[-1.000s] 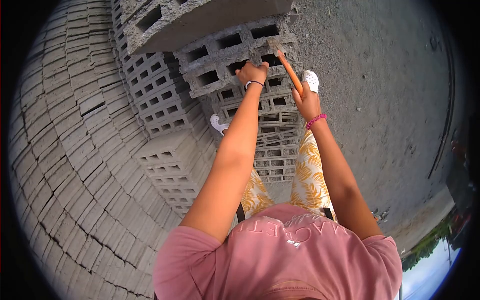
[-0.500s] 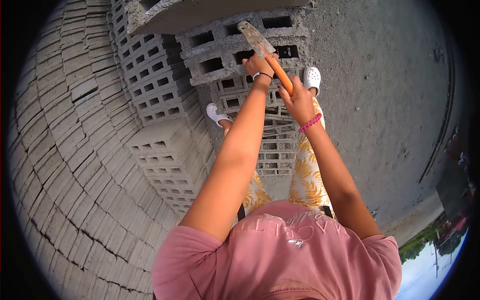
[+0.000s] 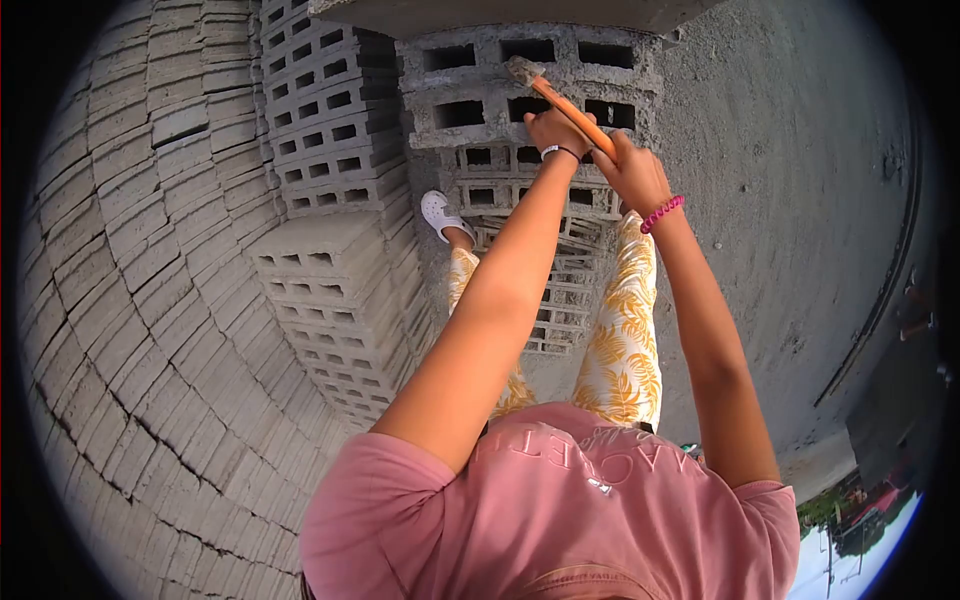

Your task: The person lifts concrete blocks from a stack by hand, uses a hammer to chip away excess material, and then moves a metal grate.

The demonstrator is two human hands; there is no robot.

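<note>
My right hand (image 3: 638, 172) is closed around the orange handle (image 3: 570, 115) of a hand tool. The tool's metal head (image 3: 524, 71), crusted with grey cement, points up and left across a hollow concrete block (image 3: 500, 88). Beneath the handle, my left hand (image 3: 558, 132) is closed on the block's wall between two cavities, its fingers partly hidden. A dark object (image 3: 610, 113) sits in the cavity beside it, hard to make out. A grey block surface (image 3: 520, 15) juts in at the top.
More hollow blocks (image 3: 485, 185) are stacked below my hands, between my legs. Tall block stacks (image 3: 325, 110) and a lower pile (image 3: 320, 240) stand to the left, beside a wide wall of grey blocks (image 3: 150, 300). Rough concrete ground (image 3: 790, 200) lies at the right.
Both hands and the tool have shifted right in the view. The tool's head has turned, so its flat face shows less. My view has shifted too, and one white shoe is now hidden.
</note>
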